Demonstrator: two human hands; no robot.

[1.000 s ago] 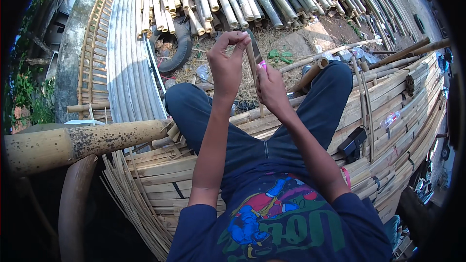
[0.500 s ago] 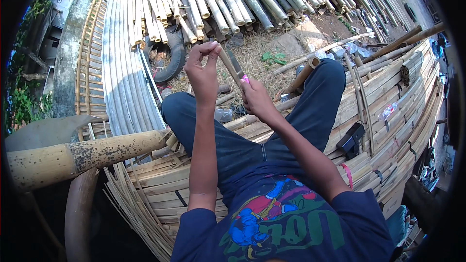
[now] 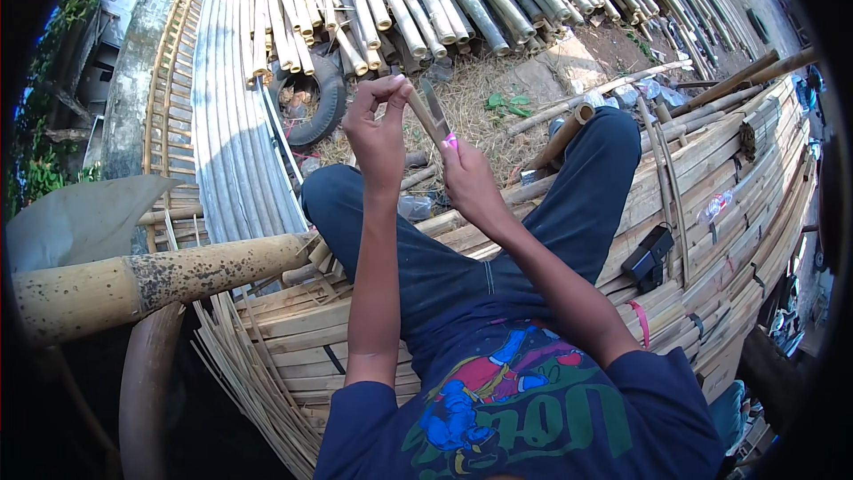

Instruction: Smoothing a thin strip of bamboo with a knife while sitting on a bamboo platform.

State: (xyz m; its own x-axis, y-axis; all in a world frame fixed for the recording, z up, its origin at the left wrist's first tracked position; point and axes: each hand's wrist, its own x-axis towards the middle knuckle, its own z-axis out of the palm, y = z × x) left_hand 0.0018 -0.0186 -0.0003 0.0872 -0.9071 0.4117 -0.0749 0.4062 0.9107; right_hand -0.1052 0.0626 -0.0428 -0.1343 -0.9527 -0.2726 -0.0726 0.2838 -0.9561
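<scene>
My left hand (image 3: 377,135) is raised over my lap, thumb and fingers pinching the upper end of a thin bamboo strip (image 3: 421,113). The strip slants down to my right hand (image 3: 469,181), which is closed around a knife (image 3: 434,105) with a pink part showing at its handle. The blade points up and away, close beside the strip; whether they touch I cannot tell. The strip's lower end meets the right hand, where the fingers partly hide it.
Long bamboo poles (image 3: 409,4) lie in rows ahead, near an old tyre (image 3: 320,111) on straw-covered ground. Bundled bamboo slats (image 3: 711,182) spread beneath and right of me, with a black box-like object (image 3: 649,253) on them. A thick bamboo pole (image 3: 213,276) juts in at left.
The view has shifted slightly, so the surroundings sit a little further right. Both hands keep their grips, and the blade stands slightly more upright beside the strip.
</scene>
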